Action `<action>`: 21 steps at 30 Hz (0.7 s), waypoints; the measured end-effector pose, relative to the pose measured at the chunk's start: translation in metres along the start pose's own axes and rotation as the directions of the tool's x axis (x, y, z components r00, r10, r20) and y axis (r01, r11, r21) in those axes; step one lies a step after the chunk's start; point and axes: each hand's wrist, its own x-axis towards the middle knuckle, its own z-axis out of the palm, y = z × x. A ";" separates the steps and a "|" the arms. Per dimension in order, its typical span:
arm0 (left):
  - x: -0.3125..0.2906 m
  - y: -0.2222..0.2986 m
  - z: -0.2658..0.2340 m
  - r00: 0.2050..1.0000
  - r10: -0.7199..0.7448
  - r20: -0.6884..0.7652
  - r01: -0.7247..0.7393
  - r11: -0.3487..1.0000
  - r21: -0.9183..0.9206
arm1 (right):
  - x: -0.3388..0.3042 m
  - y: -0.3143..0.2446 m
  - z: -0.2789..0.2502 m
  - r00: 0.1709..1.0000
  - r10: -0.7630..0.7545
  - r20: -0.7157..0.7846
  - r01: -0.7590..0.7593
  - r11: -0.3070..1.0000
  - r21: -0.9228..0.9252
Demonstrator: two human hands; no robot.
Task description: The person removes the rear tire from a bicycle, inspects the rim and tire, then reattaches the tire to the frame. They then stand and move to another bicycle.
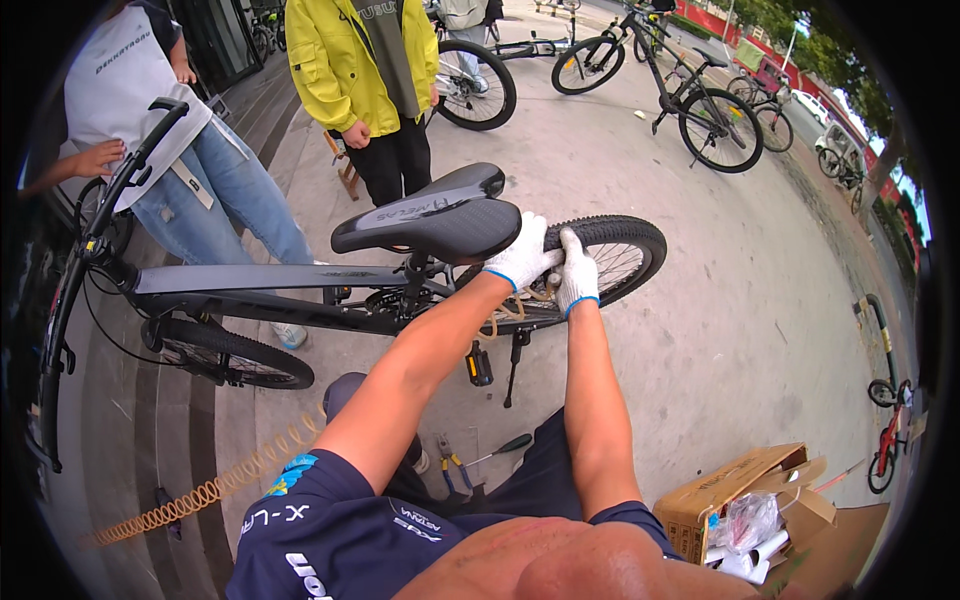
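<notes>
A dark grey bicycle (270,285) stands on its kickstand (516,365) in front of me, with its handlebar to the left. Both my hands wear white knit gloves with blue cuffs and are at its rear tyre (625,232). My left hand (522,256) is closed on the tyre just behind the black saddle (440,222). Close beside it, my right hand (577,272) grips the tyre with its thumb on the tread. Below the hands hangs a tan hose (508,310) by the spokes; its end is partly hidden by my hands.
A coiled tan hose (215,490) stretches across at lower left. Pliers (455,468) and a screwdriver (500,449) lie on the ground near my legs. An open cardboard box (730,500) stands at lower right. A person in a yellow jacket (345,70) and another in jeans (225,185) stand beyond the bicycle.
</notes>
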 end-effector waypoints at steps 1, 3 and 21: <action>-0.001 0.001 -0.001 1.000 -0.009 -0.009 0.009 1.000 0.003 | 0.001 0.000 -0.001 1.000 0.004 -0.012 -0.004 1.000 -0.005; -0.002 0.004 -0.002 0.999 -0.036 -0.032 0.036 0.999 0.012 | 0.002 0.002 -0.002 1.000 -0.001 0.025 0.001 1.000 -0.003; -0.009 0.017 -0.018 0.987 -0.159 0.031 0.161 0.985 -0.064 | -0.003 -0.001 0.001 1.000 -0.002 0.025 0.004 0.999 -0.042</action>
